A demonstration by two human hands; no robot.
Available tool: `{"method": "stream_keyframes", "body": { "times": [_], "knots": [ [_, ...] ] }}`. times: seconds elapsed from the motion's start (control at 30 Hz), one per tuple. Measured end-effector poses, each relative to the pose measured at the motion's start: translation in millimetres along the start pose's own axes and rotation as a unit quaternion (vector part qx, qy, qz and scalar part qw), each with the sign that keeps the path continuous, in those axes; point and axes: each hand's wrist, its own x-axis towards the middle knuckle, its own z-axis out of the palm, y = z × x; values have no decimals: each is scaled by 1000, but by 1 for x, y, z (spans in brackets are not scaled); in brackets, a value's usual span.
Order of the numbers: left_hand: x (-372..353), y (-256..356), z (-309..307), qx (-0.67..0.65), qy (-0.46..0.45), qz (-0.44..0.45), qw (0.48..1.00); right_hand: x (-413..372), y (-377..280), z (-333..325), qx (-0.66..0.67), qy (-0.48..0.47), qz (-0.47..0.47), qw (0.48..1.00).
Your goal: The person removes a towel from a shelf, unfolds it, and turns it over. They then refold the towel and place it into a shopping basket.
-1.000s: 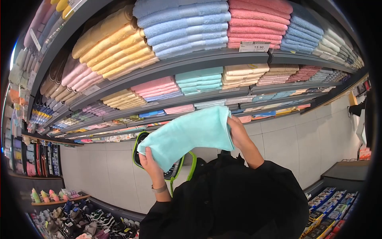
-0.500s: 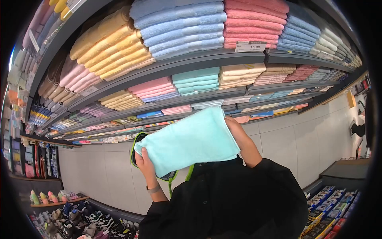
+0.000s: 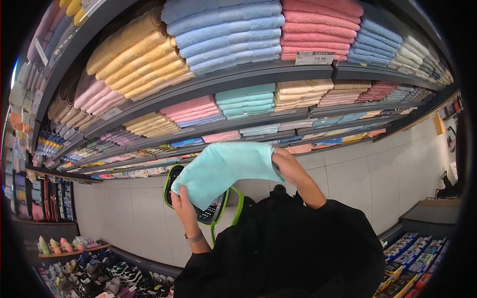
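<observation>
Floor tiles: were brightly, evenly lit
Shelf edges: curved with fisheye distortion
Left rim: showed white glare
Price tag: had legible large digits, blurred small print
Black shirt: lost most detail

The left hand and right hand hold opposite ends of a mint towel, which bends between them. Below it, a green-rimmed basket is partly hidden. Folded towels fill the shelves beyond.
</observation>
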Motion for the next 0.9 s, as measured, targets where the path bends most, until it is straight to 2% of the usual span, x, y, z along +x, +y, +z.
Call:
{"method": "stream_keyframes", "body": {
  "times": [0.1,0.17,0.23,0.3,0.43,0.53,0.63,0.73,0.83,0.9],
  "knots": [
    [-14,24,22,22,-18,16,999,-3,4,19,-80,-14,8,997],
    [-24,37,44,55,-55,36,996,-5,19,40,-76,-38,-36,996],
    [-33,35,67,96,-147,136,975,-10,28,61,-77,-43,-64,994],
    [-44,33,83,113,-194,151,963,-17,25,75,-82,-24,-75,993],
    [-51,34,88,141,-254,153,945,-8,34,60,27,-14,-39,999],
    [-54,35,91,149,-219,162,951,-11,32,68,35,-10,-59,998],
    [-53,37,90,148,-213,167,951,-12,28,70,51,-15,-29,998],
    [-55,37,90,159,-209,187,947,-11,33,68,44,-30,-38,998],
    [-53,40,90,182,-202,220,937,-11,34,64,81,-73,-87,990],
    [-54,45,91,165,-213,207,940,-14,24,66,74,-91,-102,988]
  ]
}}
